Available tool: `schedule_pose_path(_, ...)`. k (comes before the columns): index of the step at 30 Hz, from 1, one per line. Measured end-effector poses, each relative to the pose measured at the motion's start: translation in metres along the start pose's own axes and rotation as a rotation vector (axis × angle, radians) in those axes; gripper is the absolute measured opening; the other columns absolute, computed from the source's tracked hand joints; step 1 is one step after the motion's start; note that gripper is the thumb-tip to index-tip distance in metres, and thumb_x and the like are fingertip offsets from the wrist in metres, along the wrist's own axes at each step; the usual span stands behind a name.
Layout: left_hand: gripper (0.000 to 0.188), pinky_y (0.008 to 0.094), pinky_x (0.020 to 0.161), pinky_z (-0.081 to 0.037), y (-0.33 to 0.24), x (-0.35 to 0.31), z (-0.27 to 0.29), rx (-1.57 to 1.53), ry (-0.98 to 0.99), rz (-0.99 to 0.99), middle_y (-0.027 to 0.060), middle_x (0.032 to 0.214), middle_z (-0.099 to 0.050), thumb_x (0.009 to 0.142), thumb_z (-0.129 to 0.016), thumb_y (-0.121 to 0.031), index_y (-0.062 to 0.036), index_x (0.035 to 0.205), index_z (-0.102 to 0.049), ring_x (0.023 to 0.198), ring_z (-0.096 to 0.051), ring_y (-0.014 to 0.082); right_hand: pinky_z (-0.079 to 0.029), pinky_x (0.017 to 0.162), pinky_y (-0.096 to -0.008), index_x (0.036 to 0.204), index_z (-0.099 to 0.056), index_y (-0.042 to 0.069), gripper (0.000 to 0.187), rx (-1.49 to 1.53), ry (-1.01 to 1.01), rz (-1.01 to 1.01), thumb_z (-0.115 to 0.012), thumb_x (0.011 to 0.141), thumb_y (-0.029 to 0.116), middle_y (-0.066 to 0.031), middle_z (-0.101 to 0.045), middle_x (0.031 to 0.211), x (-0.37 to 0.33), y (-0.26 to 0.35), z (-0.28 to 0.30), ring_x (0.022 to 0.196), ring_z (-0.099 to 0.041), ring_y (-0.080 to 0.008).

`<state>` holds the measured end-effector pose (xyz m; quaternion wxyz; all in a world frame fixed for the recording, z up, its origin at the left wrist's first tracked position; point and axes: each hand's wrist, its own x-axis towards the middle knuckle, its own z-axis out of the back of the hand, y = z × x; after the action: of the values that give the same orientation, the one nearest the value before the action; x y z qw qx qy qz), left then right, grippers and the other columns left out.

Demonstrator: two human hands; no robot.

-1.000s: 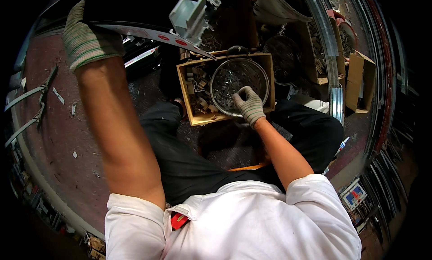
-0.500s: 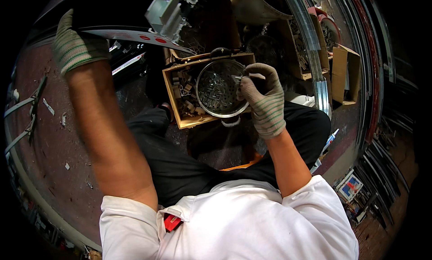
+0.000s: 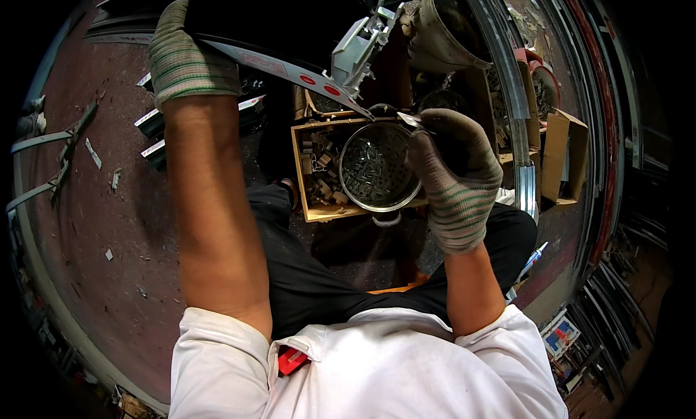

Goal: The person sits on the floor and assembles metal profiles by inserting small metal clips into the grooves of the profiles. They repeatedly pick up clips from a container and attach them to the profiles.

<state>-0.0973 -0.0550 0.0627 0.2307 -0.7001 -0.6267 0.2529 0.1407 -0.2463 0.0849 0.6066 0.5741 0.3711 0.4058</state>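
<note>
My left hand [image 3: 194, 67], in a striped knit glove, is wrapped around a long dark profile [image 3: 279, 69] with a pale strip bearing red ovals. Its fingers are partly hidden beneath the profile. Opposite the profile's narrow end is my right hand [image 3: 457, 176], gloved too, pinching a small shiny metal piece [image 3: 410, 119] between thumb and fingers. Below that end sits a perforated metal strainer [image 3: 400, 156] with many small metal pieces inside. The strainer rests on a wooden box [image 3: 335, 214] of small brownish blocks [image 3: 319, 183].
A white slotted fixture [image 3: 355, 53] stands beyond the profile. A bucket [image 3: 453, 31] is at the back, with cardboard boxes [image 3: 565, 158] and long metal rails [image 3: 500, 56] to the right. More profiles lie on the floor [image 3: 94, 223] at left.
My left hand and the profile have shifted right in view, bringing the profile's end near my right hand. My right hand has risen off the strainer's edge, keeping the metal piece pinched.
</note>
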Motion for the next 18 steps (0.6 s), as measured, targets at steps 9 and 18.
schedule_pose_path(9, 0.033, 0.0421, 0.093, -0.055, 0.013, 0.029, -0.001, 0.215, -0.423, -0.211, 0.0169, 0.109, -0.068, 0.087, -0.070, -0.019, 0.0012, 0.113, -0.063, 0.102, -0.066, 0.0276, -0.054, 0.065, -0.0241, 0.110, -0.065, 0.001, 0.024, 0.296, 0.038, -0.277, -0.073, 0.089, 0.005, -0.0056, -0.069, 0.086, 0.002, 0.013, -0.035, 0.073, -0.065, -0.0100)
schedule_pose_path(18, 0.031, 0.0419, 0.095, -0.055, 0.016, 0.029, -0.004, 0.164, -0.410, -0.233, 0.0163, 0.107, -0.068, 0.087, -0.070, -0.017, 0.0020, 0.110, -0.064, 0.102, -0.066, 0.0274, -0.052, 0.064, -0.0228, 0.108, -0.066, 0.002, 0.017, 0.209, 0.034, -0.213, -0.069, 0.093, 0.008, -0.0037, -0.068, 0.084, 0.000, 0.006, -0.038, 0.072, -0.063, -0.0082)
